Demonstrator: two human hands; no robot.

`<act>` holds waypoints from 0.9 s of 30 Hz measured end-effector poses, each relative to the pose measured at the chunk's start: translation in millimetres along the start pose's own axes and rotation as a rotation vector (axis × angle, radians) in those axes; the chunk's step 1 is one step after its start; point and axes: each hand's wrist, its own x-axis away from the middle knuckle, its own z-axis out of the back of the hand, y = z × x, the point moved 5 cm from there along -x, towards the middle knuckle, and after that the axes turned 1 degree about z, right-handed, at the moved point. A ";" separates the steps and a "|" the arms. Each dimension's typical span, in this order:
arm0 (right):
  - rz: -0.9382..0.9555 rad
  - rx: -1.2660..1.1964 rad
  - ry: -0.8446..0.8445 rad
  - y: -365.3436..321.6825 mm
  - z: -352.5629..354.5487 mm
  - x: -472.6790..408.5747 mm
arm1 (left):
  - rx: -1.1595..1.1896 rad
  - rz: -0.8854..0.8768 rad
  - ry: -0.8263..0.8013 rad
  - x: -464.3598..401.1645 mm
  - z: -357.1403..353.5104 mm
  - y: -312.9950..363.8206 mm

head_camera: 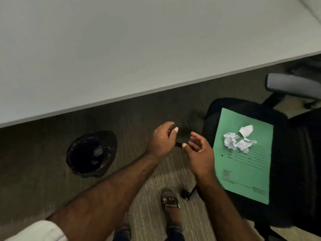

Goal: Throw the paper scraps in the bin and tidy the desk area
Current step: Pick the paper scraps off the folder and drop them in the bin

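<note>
A wide white desk (121, 49) fills the upper part of the head view, its near edge running diagonally from lower left to upper right, with grey carpet (43, 180) showing below it. At the right stands a black office chair (291, 153), one grey armrest (291, 85) above the seat. A green folder (246, 167) with printed lines lies flat on the seat, and the crumpled white paper scraps (238, 141) sit in a loose cluster on its upper half, one flatter piece just above the two crumpled ones. On the carpet at the left, close under the desk edge, is a round black bin (90, 153) lined with a dark bag, a few pale bits visible inside it. Two bare forearms reach in from the bottom, between bin and chair. The left hand (161, 141) is curled, fingers bent in toward the thumb; the right hand (199, 150) is loosely spread, palm turned inward, fingers slightly bent. A small dark object (178, 144) shows between the two hands, touching the right thumb; what it is, and which hand grips it, cannot be told. Below, a sandalled foot (170, 204) rests on the carpet beside a chair castor (186, 194).
</note>
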 end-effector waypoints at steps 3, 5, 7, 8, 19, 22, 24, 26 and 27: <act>0.050 0.057 0.109 -3.4 62.2 -7.5 | -0.054 -0.100 -0.076 1.3 -37.5 46.2; 0.084 0.107 0.174 -3.7 100.8 -12.1 | -0.121 -0.133 -0.153 4.2 -64.6 69.7; 0.093 0.148 0.236 -2.0 136.5 -16.5 | -0.167 -0.145 -0.226 7.5 -91.2 88.2; 0.088 0.173 0.258 -0.7 153.3 -19.2 | -0.170 -0.152 -0.259 9.4 -104.5 96.1; 0.066 0.672 0.116 32.7 239.8 -78.2 | -0.423 -0.234 -0.462 14.7 -208.9 122.3; 0.070 0.739 0.037 40.2 236.5 -99.2 | -0.499 -0.252 -0.484 9.2 -220.6 119.8; 0.061 0.761 -0.011 44.7 230.7 -109.1 | -0.536 -0.252 -0.480 6.6 -224.4 117.1; 0.062 0.793 -0.041 48.5 224.1 -115.1 | -0.571 -0.271 -0.467 5.7 -226.0 115.3; 0.074 0.819 -0.050 50.2 220.6 -116.5 | -0.587 -0.291 -0.453 5.7 -226.1 115.2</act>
